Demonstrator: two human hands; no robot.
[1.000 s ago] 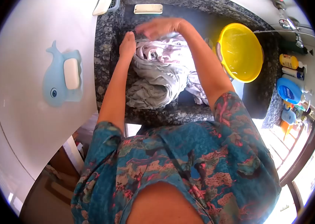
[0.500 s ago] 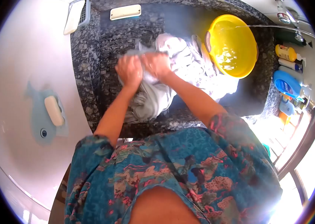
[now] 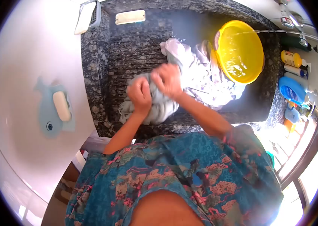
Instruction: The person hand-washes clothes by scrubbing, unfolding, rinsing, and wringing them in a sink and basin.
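Observation:
A wet, bunched light-coloured cloth (image 3: 208,88) lies in the dark stone sink, its greyish part at the left and its whiter, patterned part at the right. My left hand (image 3: 140,94) is closed on the greyish part. Just to its right, my right hand (image 3: 167,79) is closed on the middle of the same cloth, its fingers curled. The cloth's right end lies against a yellow basin (image 3: 240,52), which holds water. A stream of water from the right runs into the basin.
A cream bar-shaped object (image 3: 130,17) lies at the sink's back left. On the white surface at left, a blue whale dish (image 3: 50,113) holds a white bar (image 3: 62,106). Taps (image 3: 287,20) and several bottles, one a blue bottle (image 3: 292,90), stand at the right.
Both hands first moved onto the cloth and closed on it, then came nearer to my body. The cloth has shifted and been gathered, its pale part now spread toward the basin.

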